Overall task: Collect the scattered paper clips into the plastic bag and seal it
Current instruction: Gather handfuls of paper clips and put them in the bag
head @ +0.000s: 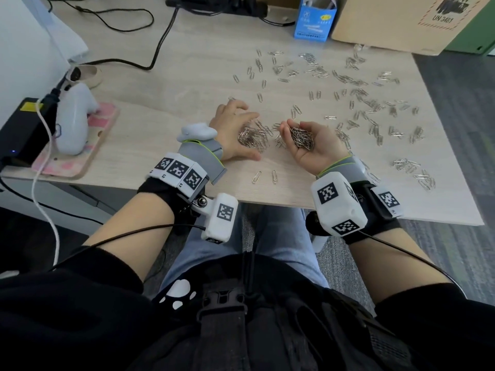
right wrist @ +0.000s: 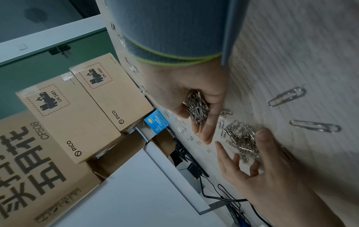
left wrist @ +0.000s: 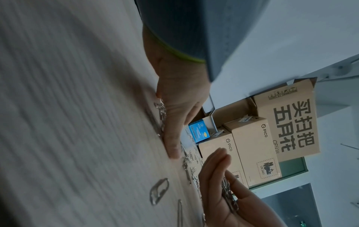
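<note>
1. Cupping a handful of paper clips (head: 302,137) in my right hand (head: 310,145), I am keeping the palm turned up and the fingers curled round them so none slide off; that grip is closed on the bundle, just above the desk (head: 187,76).
2. Raking a small heap of clips (head: 253,137) toward me, I am laying my left hand (head: 235,129) over it with fingers spread and thumb flat on the desk; that grip is apart, pressing and not pinching.
3. Judging from this, I am gathering clips into one handful, ready for bagging.
4. Most loose clips (head: 361,103) are lying scattered across the far and right part of the desk, and two single clips (head: 265,177) are lying near the desk edge between my wrists.
5. No plastic bag is showing in any view, so I cannot tell where it is.
</note>
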